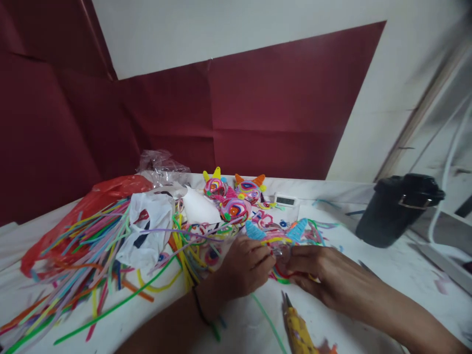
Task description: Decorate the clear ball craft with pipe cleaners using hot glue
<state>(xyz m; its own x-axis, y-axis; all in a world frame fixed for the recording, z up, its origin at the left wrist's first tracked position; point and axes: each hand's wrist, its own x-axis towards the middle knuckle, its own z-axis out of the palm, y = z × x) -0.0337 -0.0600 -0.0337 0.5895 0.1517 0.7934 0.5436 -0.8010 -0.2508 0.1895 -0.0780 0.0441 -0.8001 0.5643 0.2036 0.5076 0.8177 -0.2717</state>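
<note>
You get soft, rather dim light: the white worktop (pixel 243 339) looks greyish, and the maroon sheeting (pixel 276 98) sinks darkest at far left. Glints catch the clear plastic bag (pixel 162 164). Your wide view stretches toward the edges, slanting the black container (pixel 379 216), and slight blur softens your left hand (pixel 243 265) and right hand (pixel 320 268).

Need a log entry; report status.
Right hand holding colourful fuzzy blue-eared craft. Left hand against it. Yellow-handled pointed tool nearby, not between hands.
</note>
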